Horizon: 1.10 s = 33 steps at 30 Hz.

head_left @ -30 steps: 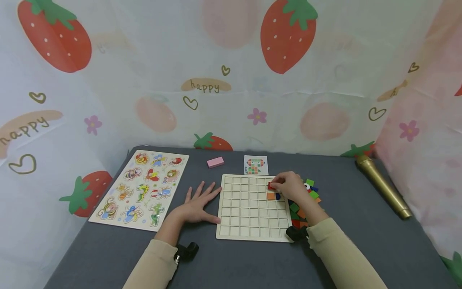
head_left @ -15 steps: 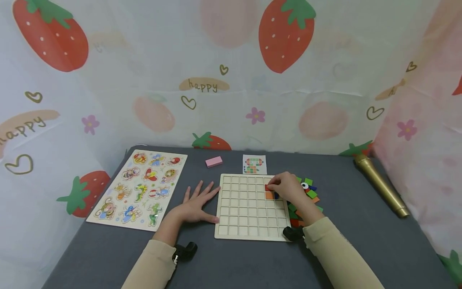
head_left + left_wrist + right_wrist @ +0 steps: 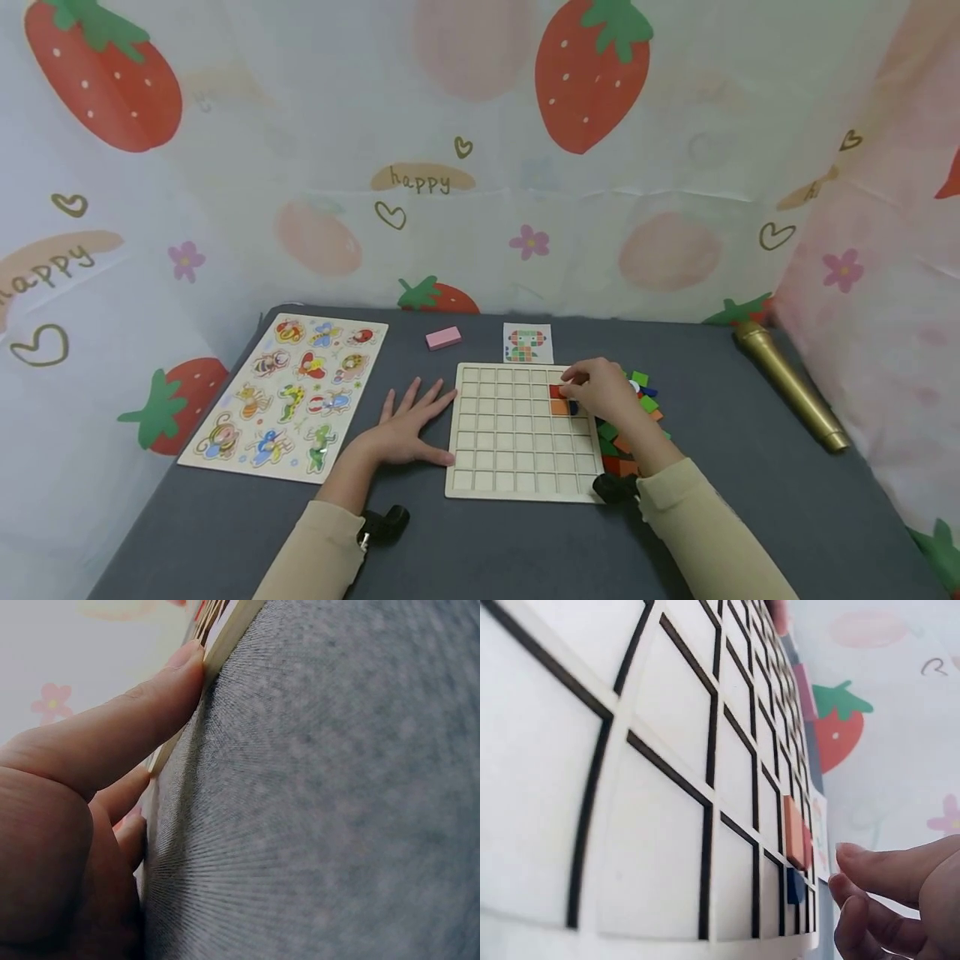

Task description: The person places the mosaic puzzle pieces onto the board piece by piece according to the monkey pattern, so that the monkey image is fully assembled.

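Red tile: the red tile sits in the grid board's upper right, touching the orange tile; a dark blue piece is beside the orange one.
Tile handling: probably light, stiff and rather smooth; best pinched by opposite side edges.
Board handling: looks like thin, rigid wood, likely apt to slide; steady it by the rim.
Left hand: the left hand is spread wide, thumb and fingertips touching the board's left edge, gripping nothing.
Right hand: the right hand is loosely bent beside the red tile, fingertips slightly parted, no tile visible between them.
Edges: raised ridges frame each cell.
Room: loose tiles crowd the right; bare tabletop lies in front.
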Available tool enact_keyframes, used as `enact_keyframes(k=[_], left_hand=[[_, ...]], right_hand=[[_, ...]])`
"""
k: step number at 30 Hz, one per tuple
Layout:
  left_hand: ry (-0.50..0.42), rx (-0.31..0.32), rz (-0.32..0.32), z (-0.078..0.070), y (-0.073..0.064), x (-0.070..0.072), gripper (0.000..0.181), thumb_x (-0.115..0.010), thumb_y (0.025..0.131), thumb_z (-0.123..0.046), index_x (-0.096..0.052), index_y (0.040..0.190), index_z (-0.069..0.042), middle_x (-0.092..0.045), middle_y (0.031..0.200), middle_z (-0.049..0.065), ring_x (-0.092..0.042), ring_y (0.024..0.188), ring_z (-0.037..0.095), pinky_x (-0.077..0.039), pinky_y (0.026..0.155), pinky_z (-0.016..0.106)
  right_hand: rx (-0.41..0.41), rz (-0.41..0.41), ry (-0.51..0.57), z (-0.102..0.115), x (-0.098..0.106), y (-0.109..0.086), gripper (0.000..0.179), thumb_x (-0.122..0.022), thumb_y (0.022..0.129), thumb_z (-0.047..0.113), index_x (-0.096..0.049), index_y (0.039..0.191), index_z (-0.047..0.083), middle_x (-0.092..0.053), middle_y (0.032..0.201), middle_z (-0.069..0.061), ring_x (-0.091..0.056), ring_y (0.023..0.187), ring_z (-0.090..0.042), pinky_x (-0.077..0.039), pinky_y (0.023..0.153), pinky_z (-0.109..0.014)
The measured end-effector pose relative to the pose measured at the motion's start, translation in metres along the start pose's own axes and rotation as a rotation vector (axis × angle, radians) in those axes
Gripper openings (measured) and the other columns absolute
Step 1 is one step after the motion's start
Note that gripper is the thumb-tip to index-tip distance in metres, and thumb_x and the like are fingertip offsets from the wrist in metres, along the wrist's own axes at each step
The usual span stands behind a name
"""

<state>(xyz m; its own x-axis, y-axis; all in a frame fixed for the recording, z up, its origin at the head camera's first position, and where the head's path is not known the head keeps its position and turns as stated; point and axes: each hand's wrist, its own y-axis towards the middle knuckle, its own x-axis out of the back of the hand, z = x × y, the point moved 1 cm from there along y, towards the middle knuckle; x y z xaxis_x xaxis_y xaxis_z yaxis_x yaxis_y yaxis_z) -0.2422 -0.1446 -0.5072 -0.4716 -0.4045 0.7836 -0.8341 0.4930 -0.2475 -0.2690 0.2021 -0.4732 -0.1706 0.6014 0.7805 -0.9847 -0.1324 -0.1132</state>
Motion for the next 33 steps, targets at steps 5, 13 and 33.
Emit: enact_keyframes(k=[5, 13, 33], left_hand=[[-0.004, 0.005, 0.000, 0.001, 0.000, -0.001, 0.106, -0.078, 0.078, -0.060, -0.020, 0.163, -0.032, -0.005, 0.172, 0.000, 0.017, 0.156, 0.032, 0.019, 0.118, 0.063], [-0.019, -0.003, -0.010, 0.000, -0.001, -0.001, 0.106, -0.080, 0.078, -0.058, -0.022, 0.162, -0.030, -0.007, 0.172, 0.003, 0.015, 0.156, 0.035, 0.018, 0.118, 0.065], [-0.008, 0.005, -0.013, -0.002, 0.000, -0.001, 0.106, -0.079, 0.078, -0.058, -0.023, 0.162, -0.030, -0.007, 0.171, 0.002, 0.015, 0.156, 0.034, 0.018, 0.118, 0.064]], right_hand=[[0.032, -0.031, 0.027, -0.005, 0.008, -0.010, 0.026, -0.071, 0.096, 0.024, -0.074, 0.116, 0.009, -0.073, 0.101, -0.007, -0.067, 0.090, -0.023, -0.057, 0.071, -0.037], [0.028, -0.072, 0.046, -0.022, 0.021, -0.026, 0.025, -0.069, 0.098, 0.024, -0.074, 0.117, 0.009, -0.073, 0.104, -0.010, -0.065, 0.086, -0.022, -0.054, 0.064, -0.032], [-0.031, -0.165, 0.040, -0.076, 0.054, -0.046, 0.027, -0.060, 0.103, 0.021, -0.072, 0.119, 0.002, -0.073, 0.103, -0.016, -0.064, 0.089, -0.027, -0.051, 0.063, -0.031]])
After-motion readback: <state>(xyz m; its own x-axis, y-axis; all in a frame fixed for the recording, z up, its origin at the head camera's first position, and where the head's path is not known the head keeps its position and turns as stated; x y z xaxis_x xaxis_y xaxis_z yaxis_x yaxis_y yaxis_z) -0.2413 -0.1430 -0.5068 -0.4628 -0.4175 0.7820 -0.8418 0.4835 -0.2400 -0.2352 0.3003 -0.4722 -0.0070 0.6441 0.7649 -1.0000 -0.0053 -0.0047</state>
